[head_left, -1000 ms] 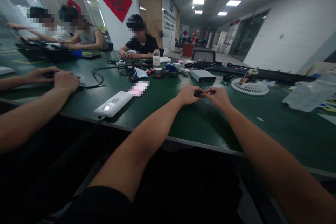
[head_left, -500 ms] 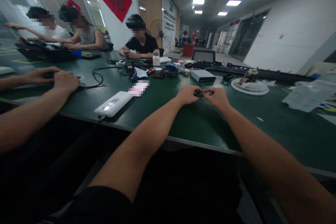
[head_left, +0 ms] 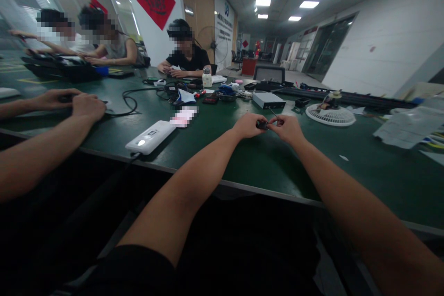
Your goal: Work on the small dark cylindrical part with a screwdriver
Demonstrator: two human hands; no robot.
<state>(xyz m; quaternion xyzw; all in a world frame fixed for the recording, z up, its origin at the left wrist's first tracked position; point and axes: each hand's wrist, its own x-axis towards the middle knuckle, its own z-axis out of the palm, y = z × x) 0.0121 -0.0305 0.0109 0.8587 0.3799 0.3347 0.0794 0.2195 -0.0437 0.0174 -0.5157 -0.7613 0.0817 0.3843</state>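
Over the green table point(head_left: 256, 157), my left hand point(head_left: 249, 125) is closed on a small dark part point(head_left: 262, 125), too small to name more exactly. My right hand point(head_left: 287, 128) meets it from the right, its fingers pinched on a thin metal rod point(head_left: 273, 112) that slants up and away to the left. What kind of tool the rod is, I cannot make out. The fingertips of both hands nearly touch at the dark part, and they cover much of it.
A white power bank point(head_left: 151, 137) with a cable lies left of my forearms. Behind my hands stand a grey box point(head_left: 268, 100) and a white fan grille point(head_left: 330, 114). A co-worker's hands point(head_left: 88, 106) work at far left. Clear plastic bags point(head_left: 409, 122) lie right.
The thin rod has shifted slightly and tilts more steeply at my right fingers. Both hands otherwise stay in nearly the same place, still closed.
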